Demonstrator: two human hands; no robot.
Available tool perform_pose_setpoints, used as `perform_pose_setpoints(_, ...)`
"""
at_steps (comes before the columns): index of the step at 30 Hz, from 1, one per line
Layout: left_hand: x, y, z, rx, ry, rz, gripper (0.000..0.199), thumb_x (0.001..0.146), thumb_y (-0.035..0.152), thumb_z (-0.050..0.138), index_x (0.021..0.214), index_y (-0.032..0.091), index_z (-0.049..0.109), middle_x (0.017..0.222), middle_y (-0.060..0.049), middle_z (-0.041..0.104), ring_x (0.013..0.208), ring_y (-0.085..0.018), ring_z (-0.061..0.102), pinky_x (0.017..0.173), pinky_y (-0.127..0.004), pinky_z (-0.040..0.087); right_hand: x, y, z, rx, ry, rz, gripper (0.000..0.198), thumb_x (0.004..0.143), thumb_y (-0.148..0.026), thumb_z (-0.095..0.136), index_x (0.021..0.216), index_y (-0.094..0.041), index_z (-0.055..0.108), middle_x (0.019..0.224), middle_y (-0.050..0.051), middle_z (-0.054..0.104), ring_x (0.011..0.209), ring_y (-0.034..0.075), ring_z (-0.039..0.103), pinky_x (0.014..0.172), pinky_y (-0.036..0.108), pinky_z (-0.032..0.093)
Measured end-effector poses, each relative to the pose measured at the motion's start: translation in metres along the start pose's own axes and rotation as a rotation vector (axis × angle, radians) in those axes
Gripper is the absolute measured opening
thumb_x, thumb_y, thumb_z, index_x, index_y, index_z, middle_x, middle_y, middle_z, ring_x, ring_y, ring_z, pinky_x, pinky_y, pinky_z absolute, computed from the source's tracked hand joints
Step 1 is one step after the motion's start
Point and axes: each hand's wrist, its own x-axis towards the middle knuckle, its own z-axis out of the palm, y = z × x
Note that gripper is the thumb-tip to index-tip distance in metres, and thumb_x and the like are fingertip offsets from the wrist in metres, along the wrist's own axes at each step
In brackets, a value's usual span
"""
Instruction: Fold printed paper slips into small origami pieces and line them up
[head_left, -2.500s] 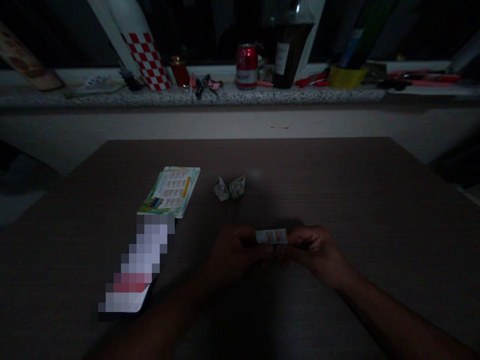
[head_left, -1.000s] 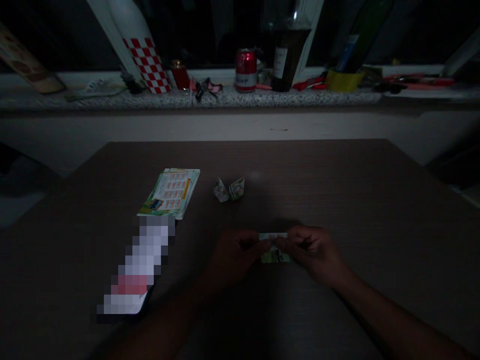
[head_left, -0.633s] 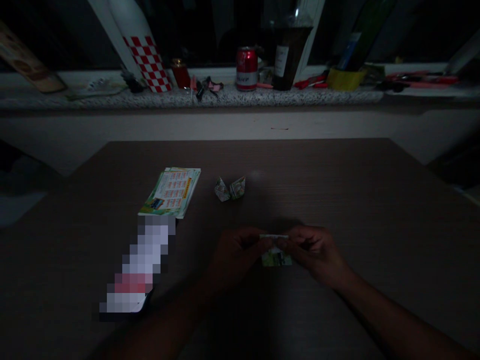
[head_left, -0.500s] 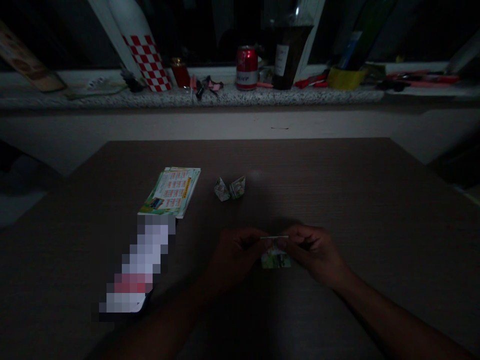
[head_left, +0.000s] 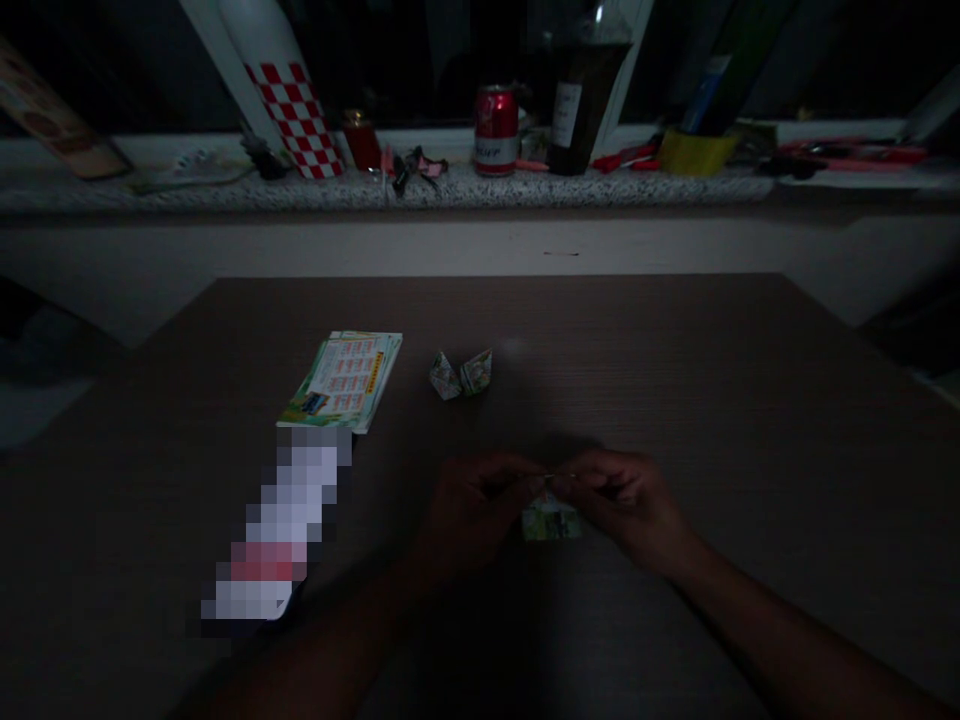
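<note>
Between my two hands is a small green-and-white printed piece of paper (head_left: 551,524), its top edge pinched and partly hidden by my fingers. My left hand (head_left: 480,505) grips it from the left, thumb against the near face. From the other side my right hand (head_left: 619,505) pinches it the same way, and the fingertips nearly meet. Beyond my hands, two small folded paper pieces (head_left: 461,375) rest close together on the table. Left of them lies a stack of calendar cards (head_left: 345,380), green and white with red print.
A phone-like slab with a blurred screen (head_left: 292,520) lies on the wooden table (head_left: 637,340), below the cards. Along the stone sill (head_left: 360,195) stand a red can (head_left: 496,130), a dark bottle (head_left: 574,120), a red-checked bottle (head_left: 300,120) and a yellow tape roll (head_left: 697,152).
My fingertips have closed in slightly over the paper's top edge, covering more of it. The folded pieces and cards lie where they were; the view has shifted a little.
</note>
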Motion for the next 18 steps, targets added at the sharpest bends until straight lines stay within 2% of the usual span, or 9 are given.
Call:
perform_pose_setpoints(4, 0.0032, -0.0013, -0.0019, -0.052, 0.075, -0.048, 0.012, 0.078, 0.026, 0.068, 0.083, 0.015, 0.071, 0.069, 0.000, 0.070, 0.062, -0.011, 0.061, 0.056, -0.017, 0.045, 0.0016, 0.0027, -0.0016, 0.049, 0.018, 0.057, 0.027, 0.076, -0.042, 0.072, 0.080, -0.015, 0.069, 0.057, -0.001, 0.064, 0.049, 0.009, 0.054, 0.047, 0.020, 0.044)
perform_pose_setpoints(7, 0.0055, 0.0005, -0.0028, -0.072, 0.096, -0.057, 0.014, 0.079, 0.027, 0.066, 0.085, 0.015, 0.071, 0.072, -0.001, 0.070, 0.064, -0.011, 0.061, 0.057, -0.017, 0.046, 0.0020, 0.0053, -0.0042, 0.077, 0.068, 0.036, 0.021, 0.076, -0.035, 0.074, 0.086, -0.017, 0.070, 0.064, 0.000, 0.069, 0.054, 0.011, 0.061, 0.054, 0.021, 0.050)
perform_pose_setpoints(13, 0.0041, -0.0004, -0.0051, -0.151, 0.066, -0.045, 0.016, 0.083, 0.029, 0.063, 0.089, 0.016, 0.070, 0.074, -0.001, 0.070, 0.067, -0.012, 0.063, 0.062, -0.020, 0.050, 0.0038, 0.0060, -0.0080, 0.139, 0.143, -0.023, 0.018, 0.074, -0.033, 0.076, 0.084, -0.019, 0.070, 0.070, 0.002, 0.074, 0.062, 0.014, 0.067, 0.060, 0.023, 0.054)
perform_pose_setpoints(18, 0.0001, -0.0018, -0.0089, -0.197, -0.013, -0.004, 0.020, 0.080, 0.024, 0.067, 0.098, 0.018, 0.069, 0.079, -0.001, 0.071, 0.066, -0.013, 0.066, 0.063, -0.022, 0.052, 0.0051, 0.0068, -0.0098, 0.148, 0.159, -0.024, 0.019, 0.075, -0.036, 0.075, 0.080, -0.018, 0.071, 0.071, 0.004, 0.074, 0.062, 0.014, 0.066, 0.059, 0.024, 0.054)
